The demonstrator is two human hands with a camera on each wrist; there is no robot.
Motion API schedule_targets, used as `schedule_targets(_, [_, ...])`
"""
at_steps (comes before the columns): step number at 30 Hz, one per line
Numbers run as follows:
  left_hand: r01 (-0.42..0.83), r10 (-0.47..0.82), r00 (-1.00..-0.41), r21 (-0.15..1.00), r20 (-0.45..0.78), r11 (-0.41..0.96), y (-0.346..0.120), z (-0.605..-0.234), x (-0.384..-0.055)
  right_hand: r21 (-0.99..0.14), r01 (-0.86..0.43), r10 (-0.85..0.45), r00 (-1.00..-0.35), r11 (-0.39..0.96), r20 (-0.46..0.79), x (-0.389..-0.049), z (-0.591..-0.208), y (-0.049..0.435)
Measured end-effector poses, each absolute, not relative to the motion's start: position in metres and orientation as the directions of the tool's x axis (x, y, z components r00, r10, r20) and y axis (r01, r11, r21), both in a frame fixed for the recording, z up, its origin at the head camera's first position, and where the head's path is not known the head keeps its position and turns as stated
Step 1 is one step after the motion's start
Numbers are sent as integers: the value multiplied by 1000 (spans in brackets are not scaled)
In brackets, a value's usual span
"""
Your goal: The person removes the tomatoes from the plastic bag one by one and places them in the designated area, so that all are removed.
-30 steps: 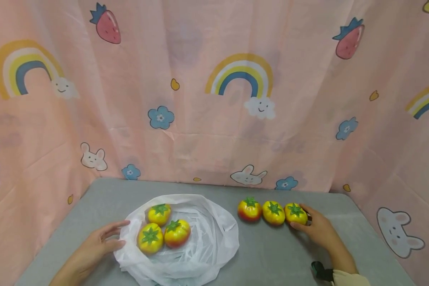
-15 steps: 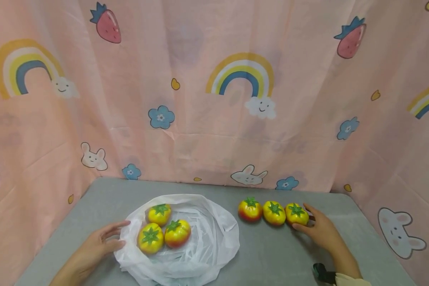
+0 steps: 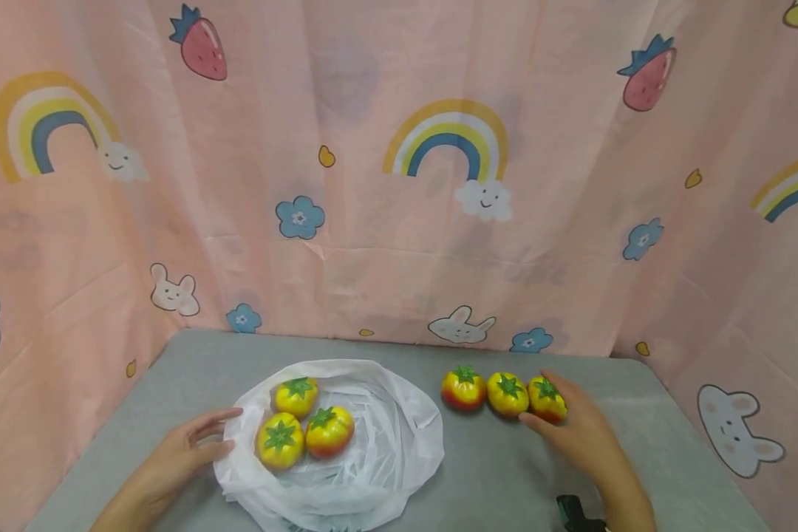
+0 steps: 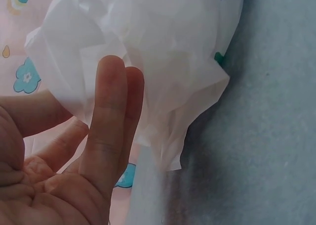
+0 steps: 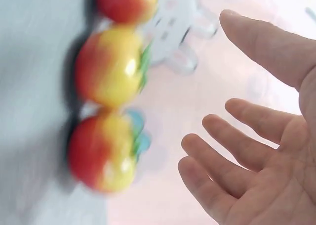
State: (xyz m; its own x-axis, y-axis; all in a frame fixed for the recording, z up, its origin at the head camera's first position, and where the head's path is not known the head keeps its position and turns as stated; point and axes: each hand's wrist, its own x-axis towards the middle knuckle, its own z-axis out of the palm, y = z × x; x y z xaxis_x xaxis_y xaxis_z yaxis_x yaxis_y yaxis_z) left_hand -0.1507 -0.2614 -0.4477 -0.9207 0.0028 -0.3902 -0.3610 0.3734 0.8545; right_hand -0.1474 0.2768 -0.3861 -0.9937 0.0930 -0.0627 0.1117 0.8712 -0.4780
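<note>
In the head view, three glossy yellow-and-red tomatoes with green leafy tops stand in a row at right: the left tomato, the middle tomato and the right tomato. My right hand is at the right tomato, thumb in front and fingers behind. The right wrist view shows that hand with its fingers spread, apart from the row. A white plastic bag, spread wide, holds three more tomatoes. My left hand is at the bag's left rim, fingers extended; the left wrist view shows them before the bag.
The grey tabletop runs back to a pink printed curtain, which also encloses both sides. A dark device sits by my right wrist.
My right hand has shifted slightly left, reaching further around the right tomato and covering more of it. The left hand, the bag and the tomatoes stay about where they were.
</note>
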Motion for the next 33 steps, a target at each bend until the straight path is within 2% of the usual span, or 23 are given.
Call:
schedule_targets(3, [-360,3,-921,856,-389,371,-261,-449,-151,-494,99,79,-995,864,-61,-144,-380,250])
schedule_targets(16, [-357,18,-921,862,-389,360,-260,-450,-152,-694,-65,-115,-993,717,-26,-137,-381,151])
schedule_targets(27, [-354,5,-923,858,-384,372,-260,-451,-150,-747,-228,-299,-953,625,40,-142,-384,107])
schedule_targets(33, [-373,2,-916,851,-402,370,-259,-450,-151,-785,-237,-333,-942,573,42,-140,-392,85])
